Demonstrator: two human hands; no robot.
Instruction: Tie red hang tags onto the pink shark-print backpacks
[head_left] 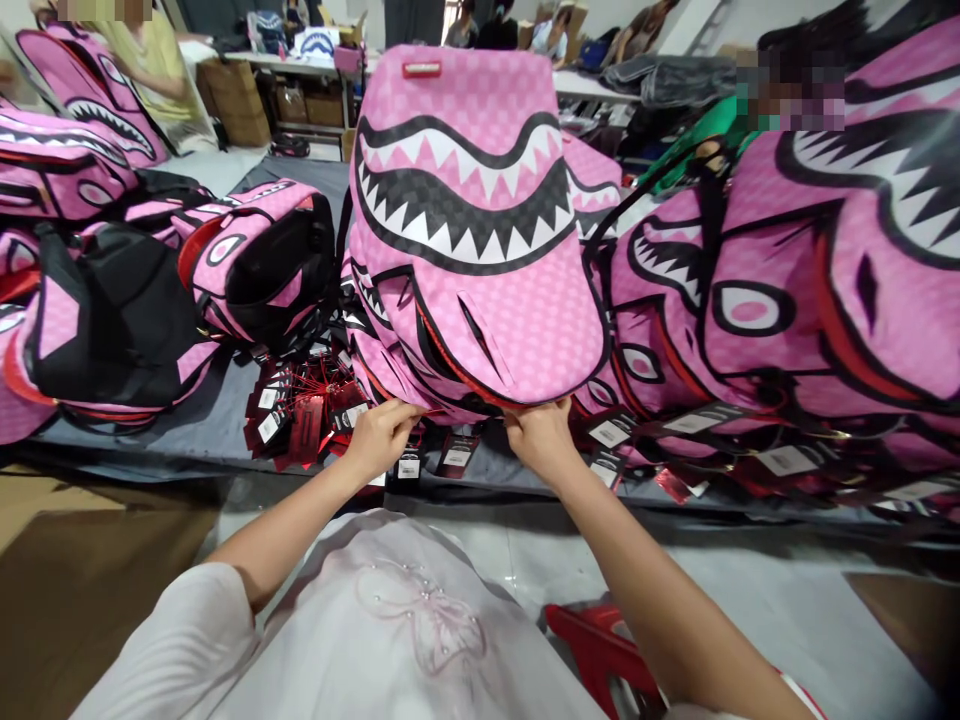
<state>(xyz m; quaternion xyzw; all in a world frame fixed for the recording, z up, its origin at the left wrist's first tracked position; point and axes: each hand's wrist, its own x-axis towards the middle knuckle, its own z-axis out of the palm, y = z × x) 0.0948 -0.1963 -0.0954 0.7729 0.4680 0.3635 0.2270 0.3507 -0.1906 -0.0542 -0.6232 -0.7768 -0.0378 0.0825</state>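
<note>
Gripping a pink backpack (480, 165) by its lower front edge: pinching with left hand (381, 438) at one side, curled in with right hand (541, 440) at the other. Cannot tell the exact layer under the fingertips. Held at two spread points, presumably for steadiness across the edge. Stood on the cloth-covered table (229, 395) with toothy front turned this way, apparently propped by other bags close behind. Just below, between the hands, near the table's edge: paper tags (459, 452). Left of these, heaped on the cloth: a tag bunch (300, 410), probably kept together by its red strings (326, 378). Farther left, with dark mouth showing: an open bag (259, 262). To the right, crowded close, likely for mutual support: more pink bags (750, 350).
</note>
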